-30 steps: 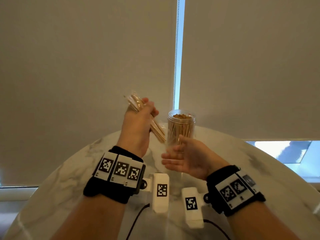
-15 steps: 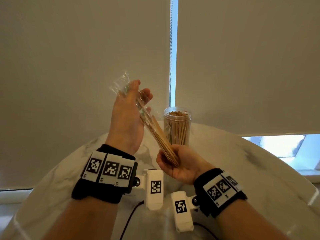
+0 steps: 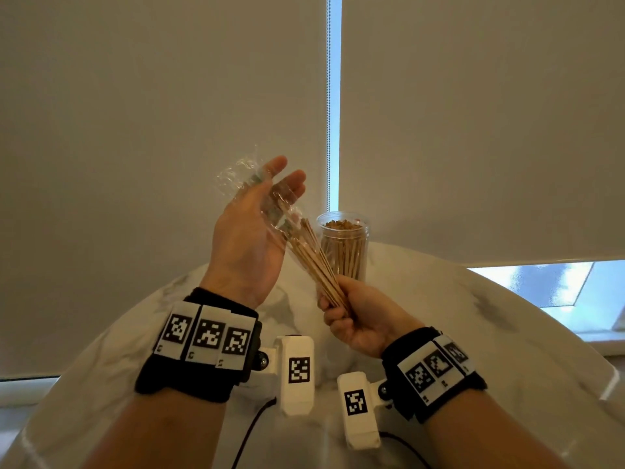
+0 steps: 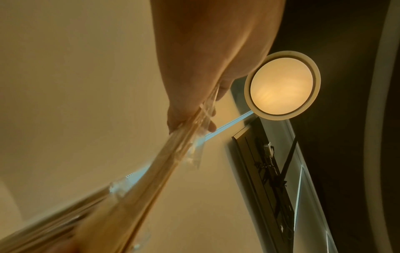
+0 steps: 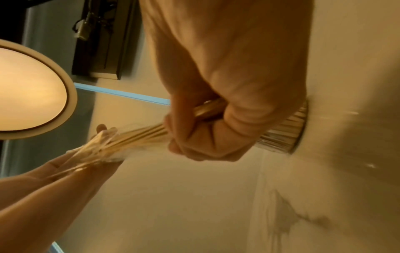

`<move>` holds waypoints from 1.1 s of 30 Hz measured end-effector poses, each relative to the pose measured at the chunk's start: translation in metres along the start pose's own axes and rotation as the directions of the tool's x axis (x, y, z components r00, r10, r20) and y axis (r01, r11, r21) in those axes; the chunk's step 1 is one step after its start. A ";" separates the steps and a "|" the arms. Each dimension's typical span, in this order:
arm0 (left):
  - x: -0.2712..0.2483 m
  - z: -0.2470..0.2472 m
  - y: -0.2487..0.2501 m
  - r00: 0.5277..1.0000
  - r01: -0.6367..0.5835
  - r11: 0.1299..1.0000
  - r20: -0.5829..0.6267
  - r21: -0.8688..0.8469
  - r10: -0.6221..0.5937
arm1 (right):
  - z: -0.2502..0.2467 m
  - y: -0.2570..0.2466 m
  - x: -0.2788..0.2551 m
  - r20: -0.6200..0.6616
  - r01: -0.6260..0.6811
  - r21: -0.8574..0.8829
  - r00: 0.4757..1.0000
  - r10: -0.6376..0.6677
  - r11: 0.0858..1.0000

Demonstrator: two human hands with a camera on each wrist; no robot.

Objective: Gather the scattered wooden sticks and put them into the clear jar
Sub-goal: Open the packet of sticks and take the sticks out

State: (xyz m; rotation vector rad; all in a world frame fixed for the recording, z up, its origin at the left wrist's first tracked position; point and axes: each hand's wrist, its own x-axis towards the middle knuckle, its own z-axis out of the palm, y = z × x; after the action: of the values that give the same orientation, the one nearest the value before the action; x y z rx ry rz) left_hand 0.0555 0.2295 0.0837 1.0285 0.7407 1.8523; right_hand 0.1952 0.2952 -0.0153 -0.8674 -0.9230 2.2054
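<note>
My right hand [image 3: 358, 316] grips the lower end of a bundle of wooden sticks [image 3: 313, 262] above the table. The upper ends of the sticks are still inside a clear plastic wrapper [image 3: 243, 177]. My raised left hand [image 3: 250, 231] holds that wrapper between thumb and nearly straight fingers. The clear jar [image 3: 343, 252] stands upright just behind the bundle, open at the top and filled with sticks. In the right wrist view my fist [image 5: 227, 85] is wrapped round the sticks [image 5: 140, 135], with the jar [image 5: 285, 135] behind it. The left wrist view shows the blurred wrapper [image 4: 194, 154] running along my palm.
The round marble table [image 3: 473, 333] carries the jar near its far edge. Pale roller blinds hang right behind it, with a bead chain [image 3: 328, 130] in the gap between them. A window [image 3: 558, 286] shows at the right.
My right hand, open under the bundle a second ago, has closed on its lower end. The left hand has risen with the wrapper and the sticks have slid partly out of it.
</note>
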 end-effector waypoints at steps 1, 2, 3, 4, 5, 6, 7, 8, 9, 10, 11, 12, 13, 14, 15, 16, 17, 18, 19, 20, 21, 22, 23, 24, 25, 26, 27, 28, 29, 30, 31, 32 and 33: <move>0.000 0.001 -0.001 1.000 0.008 1.000 0.024 0.011 -0.008 | 0.000 -0.001 -0.001 0.016 -0.006 0.012 1.000 0.005 1.000; -0.001 0.002 -0.001 0.999 0.011 1.000 0.046 0.020 -0.012 | 0.000 -0.001 -0.003 0.031 -0.012 0.019 0.999 0.011 1.000; -0.001 0.004 -0.003 0.998 0.011 1.000 0.064 0.029 -0.013 | 0.001 -0.001 -0.004 0.044 -0.016 0.019 0.999 0.015 1.000; -0.001 0.005 -0.004 0.997 0.007 0.999 0.078 0.035 -0.009 | 0.002 -0.001 -0.005 0.053 -0.018 0.011 0.998 0.017 1.000; -0.002 0.006 -0.005 0.996 -0.001 0.999 0.085 0.041 -0.002 | 0.003 0.000 -0.006 0.058 -0.016 -0.002 0.998 0.016 1.000; -0.002 0.007 -0.006 0.996 -0.012 0.999 0.085 0.045 0.008 | 0.004 0.000 -0.007 0.059 -0.011 -0.016 0.998 0.012 1.000; -0.002 0.007 -0.006 0.997 -0.026 0.998 0.080 0.052 0.022 | 0.004 0.000 -0.007 0.057 -0.004 -0.025 0.998 0.005 1.000; -0.001 0.006 -0.006 0.997 -0.040 0.997 0.069 0.064 0.036 | 0.004 0.000 -0.006 0.057 0.003 -0.028 0.998 -0.001 1.000; 0.000 0.005 -0.007 0.997 -0.051 0.996 0.053 0.077 0.047 | 0.004 -0.001 -0.006 0.065 0.009 -0.029 0.998 -0.007 1.000; 0.001 0.004 -0.007 0.998 -0.055 0.995 0.029 0.082 0.053 | 0.004 -0.001 -0.006 0.076 0.015 -0.033 0.997 -0.012 0.999; 0.003 0.002 -0.008 0.999 -0.054 0.996 -0.003 0.076 0.054 | 0.004 -0.003 -0.005 0.091 0.019 -0.035 0.996 -0.015 0.999; 0.004 0.001 -0.009 0.998 -0.047 0.997 -0.038 0.060 0.050 | 0.003 -0.004 -0.005 0.106 0.021 -0.035 0.994 -0.017 0.999; 0.006 -0.001 -0.010 0.997 -0.038 0.999 -0.069 0.037 0.040 | 0.003 -0.004 -0.005 0.121 0.023 -0.035 0.992 -0.018 0.999; 0.006 -0.002 -0.012 0.996 -0.025 1.000 -0.087 0.015 0.026 | 0.003 -0.004 -0.004 0.135 0.026 -0.039 0.991 -0.020 0.999; 0.007 -0.003 -0.012 0.996 -0.011 1.000 -0.090 0.002 0.011 | 0.003 -0.004 -0.004 0.145 0.031 -0.050 0.989 -0.023 0.998; 0.007 -0.004 -0.013 0.996 0.006 1.000 -0.093 0.005 -0.006 | 0.003 -0.004 -0.004 0.144 0.039 -0.067 0.989 -0.029 0.997; 0.007 -0.004 -0.014 0.995 0.024 1.000 -0.100 0.013 -0.022 | 0.003 -0.003 -0.004 0.130 0.050 -0.092 0.991 -0.038 0.995; 0.008 -0.005 -0.014 0.993 0.039 0.999 -0.111 0.021 -0.036 | 0.004 -0.003 -0.005 0.105 0.066 -0.126 0.993 -0.053 0.990; 0.008 -0.005 -0.014 0.992 0.048 0.999 -0.121 0.023 -0.045 | 0.004 -0.003 -0.006 0.074 0.080 -0.164 0.995 -0.069 0.983; 0.009 -0.006 -0.013 0.990 0.050 0.998 -0.131 0.025 -0.046 | 0.004 -0.003 -0.006 0.040 0.091 -0.200 0.996 -0.085 0.976; 0.010 -0.006 -0.013 0.990 0.045 0.999 -0.138 0.023 -0.041 | 0.005 -0.002 -0.007 0.012 0.100 -0.231 0.995 -0.100 0.968; 0.010 -0.007 -0.012 0.988 0.036 0.999 -0.149 0.022 -0.032 | 0.004 -0.003 -0.008 -0.014 0.109 -0.259 0.993 -0.116 0.960; 0.011 -0.007 -0.010 0.987 0.022 1.000 -0.162 0.016 -0.019 | 0.004 -0.003 -0.009 -0.039 0.120 -0.290 0.990 -0.137 0.950; 0.011 -0.008 -0.008 0.984 0.005 1.000 -0.179 0.010 -0.004 | 0.004 -0.004 -0.009 -0.066 0.133 -0.323 0.985 -0.162 0.937; 0.012 -0.011 -0.006 0.980 -0.008 1.000 -0.200 -0.005 0.007 | 0.003 -0.005 -0.010 -0.093 0.144 -0.358 0.978 -0.189 0.923; 0.012 -0.013 -0.003 0.974 -0.017 1.000 -0.224 -0.015 0.014 | 0.001 -0.007 -0.011 -0.118 0.156 -0.392 0.969 -0.218 0.907; 0.013 -0.016 0.000 0.969 -0.022 0.999 -0.245 -0.032 0.014 | -0.002 -0.010 -0.013 -0.140 0.166 -0.421 0.959 -0.244 0.892; 0.014 -0.019 0.003 0.965 -0.023 0.999 -0.263 -0.049 0.009 | -0.006 -0.013 -0.014 -0.161 0.171 -0.442 0.951 -0.266 0.881; 0.016 -0.022 0.004 0.961 -0.017 0.997 -0.276 -0.069 -0.003 | -0.010 -0.016 -0.016 -0.181 0.171 -0.457 0.943 -0.280 0.873; 0.018 -0.026 0.004 0.956 -0.003 0.996 -0.292 -0.086 -0.022 | -0.014 -0.019 -0.018 -0.202 0.166 -0.468 0.936 -0.288 0.868; 0.020 -0.030 0.003 0.951 0.010 0.994 -0.305 -0.112 -0.044 | -0.017 -0.023 -0.020 -0.222 0.157 -0.478 0.930 -0.292 0.864; 0.022 -0.033 0.001 0.944 0.026 0.991 -0.322 -0.130 -0.067 | -0.021 -0.025 -0.021 -0.245 0.144 -0.489 0.924 -0.294 0.860; 0.024 -0.036 -0.001 0.937 0.044 0.988 -0.336 -0.148 -0.092 | -0.025 -0.028 -0.023 -0.269 0.130 -0.501 0.917 -0.296 0.856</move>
State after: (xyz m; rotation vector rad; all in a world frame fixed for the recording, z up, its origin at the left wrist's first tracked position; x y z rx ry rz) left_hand 0.0176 0.2486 0.0738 0.5889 0.8235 2.0161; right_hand 0.2353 0.3047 0.0007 -1.2506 -1.3389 1.5843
